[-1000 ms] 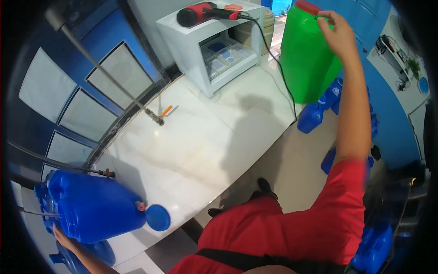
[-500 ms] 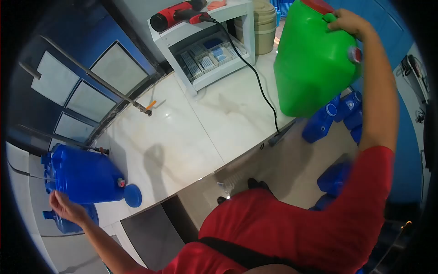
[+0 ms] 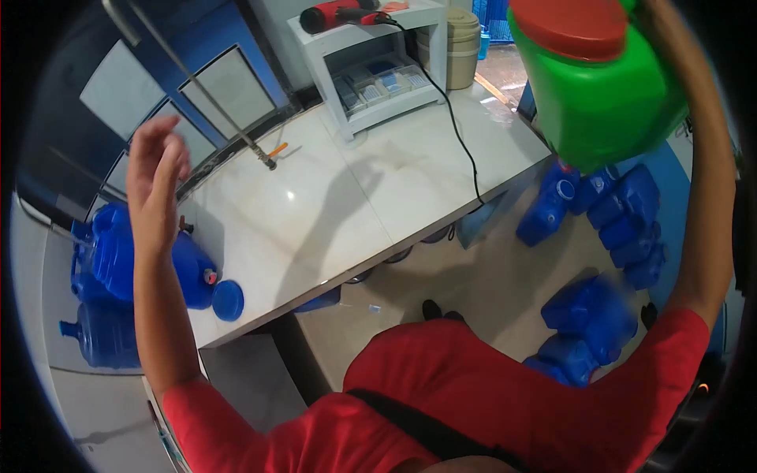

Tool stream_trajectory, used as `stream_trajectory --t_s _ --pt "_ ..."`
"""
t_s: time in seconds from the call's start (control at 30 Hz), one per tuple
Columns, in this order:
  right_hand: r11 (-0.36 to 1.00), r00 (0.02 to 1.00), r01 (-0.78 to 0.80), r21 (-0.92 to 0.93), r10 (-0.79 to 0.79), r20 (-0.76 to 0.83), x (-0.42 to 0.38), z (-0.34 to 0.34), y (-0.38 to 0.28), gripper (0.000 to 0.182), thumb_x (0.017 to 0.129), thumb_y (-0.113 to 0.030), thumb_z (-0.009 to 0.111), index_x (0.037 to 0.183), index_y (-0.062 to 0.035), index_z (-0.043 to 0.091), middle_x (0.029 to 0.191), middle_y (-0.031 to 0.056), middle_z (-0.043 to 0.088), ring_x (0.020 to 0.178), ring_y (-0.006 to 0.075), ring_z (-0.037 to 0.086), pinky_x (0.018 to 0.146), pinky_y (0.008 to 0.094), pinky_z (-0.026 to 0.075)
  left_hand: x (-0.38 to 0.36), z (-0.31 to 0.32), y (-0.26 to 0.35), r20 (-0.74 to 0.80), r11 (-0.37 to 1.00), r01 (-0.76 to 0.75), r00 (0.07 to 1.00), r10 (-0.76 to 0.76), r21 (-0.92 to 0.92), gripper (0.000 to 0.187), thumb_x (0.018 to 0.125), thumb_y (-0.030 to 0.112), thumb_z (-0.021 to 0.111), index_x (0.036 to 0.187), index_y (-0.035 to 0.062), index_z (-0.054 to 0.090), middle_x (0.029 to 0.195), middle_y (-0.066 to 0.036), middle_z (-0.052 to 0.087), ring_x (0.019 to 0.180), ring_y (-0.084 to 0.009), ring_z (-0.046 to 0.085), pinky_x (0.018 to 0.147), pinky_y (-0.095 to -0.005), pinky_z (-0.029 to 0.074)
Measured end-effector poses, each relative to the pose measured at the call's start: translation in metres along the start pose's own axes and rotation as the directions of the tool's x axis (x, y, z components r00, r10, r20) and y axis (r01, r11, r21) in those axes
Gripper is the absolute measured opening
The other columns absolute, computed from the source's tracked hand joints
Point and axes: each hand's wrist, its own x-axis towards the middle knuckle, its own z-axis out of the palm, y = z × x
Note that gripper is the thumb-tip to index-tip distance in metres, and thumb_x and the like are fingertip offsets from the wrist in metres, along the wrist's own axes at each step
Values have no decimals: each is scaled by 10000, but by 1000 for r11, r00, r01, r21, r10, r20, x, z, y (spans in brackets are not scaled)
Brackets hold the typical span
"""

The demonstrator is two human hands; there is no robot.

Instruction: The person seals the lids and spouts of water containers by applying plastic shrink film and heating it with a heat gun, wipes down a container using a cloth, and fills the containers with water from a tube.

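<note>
A large green container (image 3: 607, 110) with a red lid (image 3: 572, 27) hangs in the air at the upper right. My right hand (image 3: 643, 9) is at its top handle, partly cut off by the frame's edge, closed round the handle. At the left, my left hand (image 3: 158, 169) is raised above the counter with its fingers loosely curled and blurred, touching nothing. Below and behind that forearm stands a blue container (image 3: 189, 272) with a small tap, and a round blue lid (image 3: 229, 300) lies beside it.
The white counter (image 3: 260, 221) carries a white shelf (image 3: 355, 83) with a red heat gun (image 3: 339, 14) and its black cord. A metal pipe tap (image 3: 264, 158) reaches over the counter. Several blue jugs (image 3: 544, 209) stand on the floor at the right. A beige bucket (image 3: 463, 51) is behind.
The green container has moved up and to the right with my right hand. My left hand has risen from beside the blue container. The view has shifted.
</note>
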Motion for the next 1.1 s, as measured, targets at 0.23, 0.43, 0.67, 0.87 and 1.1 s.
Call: stream_trajectory --t_s 0.23,0.43,0.67,0.87,1.1 --pt "744 899 430 511 -302 -317 26 -46 -58 81 795 -147 752 841 -149 685 905 57 640 952 241 590 882 402 475 4 33 59 258 903 160 964 -57 -399 437 1047 349 477 1322 13 520 1016 -28 588 856 -106 537 809 -257 455" --pt "493 570 802 337 -464 -678 16 -123 -173 135 853 -266 697 804 -147 656 927 38 621 1034 224 559 1118 470 380 9 31 87 437 832 329 892 -117 -448 748 1014 641 300 1339 2 513 1147 -76 627 984 -158 599 907 -332 503" --pt "151 296 948 281 -88 -951 7 -149 -291 157 800 -214 669 951 -188 636 1046 86 541 1245 305 434 1141 620 255 -21 -14 87 441 827 289 896 -56 -482 907 947 764 269 1456 22 383 1358 -235 524 1260 -325 531 1032 -452 469" --pt "126 717 685 718 62 -695 15 -137 -308 304 884 -178 664 1150 -43 607 1069 149 630 1059 338 599 964 425 450 -62 -50 46 373 702 428 895 -244 -569 451 962 303 622 1282 -5 543 1345 -183 591 1175 -274 613 1024 -439 488" --pt "-389 985 7 921 -159 -74 -55 -32 -307 206 1003 -227 605 1024 -24 579 915 28 585 883 112 543 828 269 446 -77 -50 30 -14 587 134 970 -241 -799 463 988 224 615 1386 24 487 1279 -78 606 1230 -229 564 1057 -428 439"
